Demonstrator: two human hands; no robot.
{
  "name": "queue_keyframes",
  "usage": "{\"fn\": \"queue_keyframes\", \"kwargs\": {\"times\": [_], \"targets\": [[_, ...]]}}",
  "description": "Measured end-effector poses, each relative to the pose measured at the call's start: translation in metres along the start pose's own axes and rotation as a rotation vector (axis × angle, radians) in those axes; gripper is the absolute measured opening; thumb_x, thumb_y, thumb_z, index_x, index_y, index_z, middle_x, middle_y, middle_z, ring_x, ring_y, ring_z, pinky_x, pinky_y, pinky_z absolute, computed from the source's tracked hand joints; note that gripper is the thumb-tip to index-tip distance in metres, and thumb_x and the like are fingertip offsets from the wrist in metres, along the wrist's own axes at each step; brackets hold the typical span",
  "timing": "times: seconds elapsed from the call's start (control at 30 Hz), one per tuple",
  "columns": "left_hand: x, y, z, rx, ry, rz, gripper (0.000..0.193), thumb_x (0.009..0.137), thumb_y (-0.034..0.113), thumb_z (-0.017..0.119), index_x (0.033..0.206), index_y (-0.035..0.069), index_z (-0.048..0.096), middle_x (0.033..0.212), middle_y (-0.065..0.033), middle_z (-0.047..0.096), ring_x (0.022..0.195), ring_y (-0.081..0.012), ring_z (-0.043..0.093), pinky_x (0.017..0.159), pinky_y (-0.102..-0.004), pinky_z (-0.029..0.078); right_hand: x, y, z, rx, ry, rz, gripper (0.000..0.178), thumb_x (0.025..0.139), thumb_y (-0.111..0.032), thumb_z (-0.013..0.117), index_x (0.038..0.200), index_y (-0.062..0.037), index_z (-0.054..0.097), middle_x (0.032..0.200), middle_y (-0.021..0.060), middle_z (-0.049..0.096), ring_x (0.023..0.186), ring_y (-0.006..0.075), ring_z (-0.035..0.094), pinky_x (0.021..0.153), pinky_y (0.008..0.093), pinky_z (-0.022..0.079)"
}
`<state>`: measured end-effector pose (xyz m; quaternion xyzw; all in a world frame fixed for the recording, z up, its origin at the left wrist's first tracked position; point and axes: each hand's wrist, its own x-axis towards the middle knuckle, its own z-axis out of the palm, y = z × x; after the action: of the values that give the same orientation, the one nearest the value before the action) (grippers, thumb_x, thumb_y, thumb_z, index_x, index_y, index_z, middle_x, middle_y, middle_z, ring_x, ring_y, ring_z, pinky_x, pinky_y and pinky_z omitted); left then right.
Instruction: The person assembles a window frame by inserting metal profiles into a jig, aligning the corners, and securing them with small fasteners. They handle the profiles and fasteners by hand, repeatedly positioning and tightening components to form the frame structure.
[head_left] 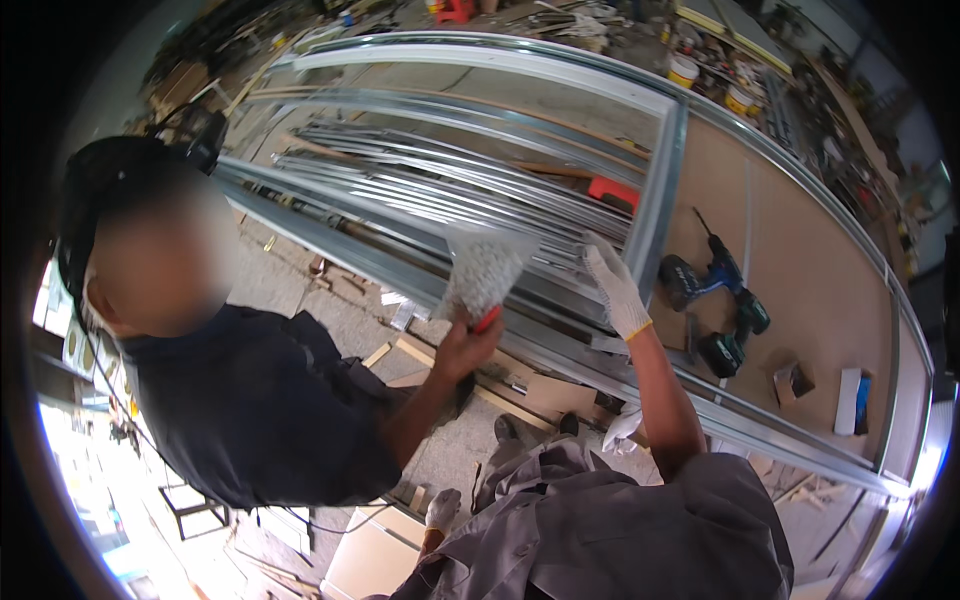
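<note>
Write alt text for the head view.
First-person: gloved right hand extends over a metal frame; a co-worker holds a clear bag of pale pieces nearby. The gloved left hand hangs low. Two drills lie on a brown panel at right.

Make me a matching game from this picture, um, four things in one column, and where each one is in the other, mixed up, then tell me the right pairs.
Things
1. Plastic bag
2. Power tools
3. Your right hand
4. Your left hand

Places
A. On the brown board
B. Low down, near the bottom edge of the picture
C. Held up in a co-worker's hand
D. Stretched out over the metal bars

Right pairs: 1-C, 2-A, 3-D, 4-B
</note>
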<state>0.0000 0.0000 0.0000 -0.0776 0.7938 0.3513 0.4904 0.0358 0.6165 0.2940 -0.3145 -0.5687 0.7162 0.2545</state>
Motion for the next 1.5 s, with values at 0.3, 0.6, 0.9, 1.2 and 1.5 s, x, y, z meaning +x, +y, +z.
{"fn": "queue_keyframes", "kwargs": {"times": [0.3, 0.6, 0.9, 1.2, 1.5], "targets": [[-0.140, 0.269, 0.036, 0.516, -0.283, 0.416, 0.048, 0.101, 0.029, 0.068, 0.139, 0.000, 0.065, 0.133, -0.0184, 0.072, 0.124, -0.0249, 0.069, 0.103, -0.0361, 0.054, 0.000, -0.040, -0.032, -0.533, -0.070, -0.217, 0.033, 0.095, -0.030, 0.076, 0.108, 0.0009, 0.078, 0.096, 0.0140, 0.078, 0.091, 0.0222, 0.073, 0.084, 0.0350, 0.055], [-0.243, 0.476, 0.189, 0.208, -0.811, 0.458, 0.045, 0.105, 0.021, 0.067, 0.144, 0.002, 0.059, 0.129, -0.0132, 0.071, 0.117, -0.0231, 0.070, 0.100, -0.0345, 0.054, -0.125, -0.097, -0.111, -0.654, 0.327, -0.547, 0.010, 0.091, -0.011, 0.075, 0.091, -0.0015, 0.073, 0.085, 0.0132, 0.071, 0.076, 0.0344, 0.069, 0.068, 0.0396, 0.053], [-0.272, 0.515, 0.343, 0.142, -0.503, 0.972, 0.041, 0.107, 0.039, 0.067, 0.116, 0.000, 0.071, 0.093, -0.0049, 0.070, 0.085, -0.0121, 0.062, 0.076, -0.0318, 0.053, -0.192, -0.084, -0.153, -0.887, 0.579, -0.555, 0.011, 0.084, 0.002, 0.070, 0.093, -0.0027, 0.071, 0.097, 0.0141, 0.074, 0.084, 0.0361, 0.071, 0.075, 0.0428, 0.057], [-0.253, 0.502, 0.400, -0.042, -0.489, 1.101, 0.020, 0.108, 0.023, 0.062, 0.110, 0.003, 0.067, 0.087, -0.0086, 0.062, 0.080, -0.0122, 0.055, 0.070, -0.0326, 0.048, -0.196, -0.066, -0.187, -0.986, 0.539, -0.530, 0.018, 0.078, 0.001, 0.071, 0.095, -0.0053, 0.069, 0.099, 0.0132, 0.073, 0.091, 0.0377, 0.070, 0.079, 0.0458, 0.057], [-0.227, 0.479, 0.378, -0.056, -0.457, 0.937, 0.024, 0.107, 0.022, 0.060, 0.108, -0.001, 0.069, 0.084, -0.0010, 0.060, 0.080, -0.0083, 0.055, 0.071, -0.0282, 0.047, -0.208, -0.049, -0.192, -0.473, 0.228, -0.147, 0.038, 0.085, -0.021, 0.083, 0.115, -0.0013, 0.072, 0.112, 0.0173, 0.074, 0.102, 0.0348, 0.074, 0.086, 0.0392, 0.058]]}}
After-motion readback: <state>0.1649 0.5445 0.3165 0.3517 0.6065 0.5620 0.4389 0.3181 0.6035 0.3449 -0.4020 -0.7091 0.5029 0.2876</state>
